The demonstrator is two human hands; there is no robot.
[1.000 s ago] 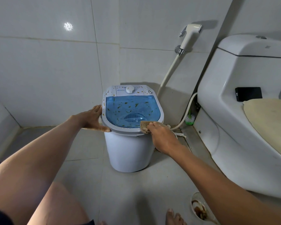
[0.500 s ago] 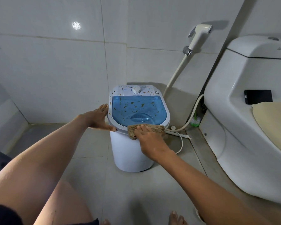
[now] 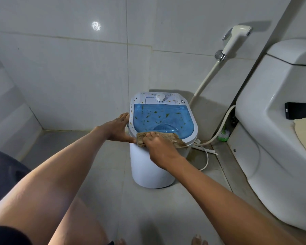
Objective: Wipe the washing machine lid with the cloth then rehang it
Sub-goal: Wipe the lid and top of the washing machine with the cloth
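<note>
A small white washing machine [image 3: 152, 170] stands on the floor against the tiled wall. Its translucent blue lid [image 3: 159, 119] is closed and speckled with orange and green bits. My left hand [image 3: 117, 127] rests flat against the machine's left rim, fingers extended. My right hand [image 3: 157, 147] presses a beige-brown cloth [image 3: 171, 137] onto the front edge of the lid. The cloth stretches along that edge from my thumb side to the right.
A white toilet [image 3: 272, 138] fills the right side, with a black phone [image 3: 298, 110] on its ledge. A bidet sprayer [image 3: 235, 39] hangs on the wall, its hose running down. A white cord [image 3: 206, 156] lies on the floor behind the machine. My knees and toes are below.
My right hand has slid the cloth leftward along the lid's front edge. The left hand has stayed on the left rim. The view has shifted slightly.
</note>
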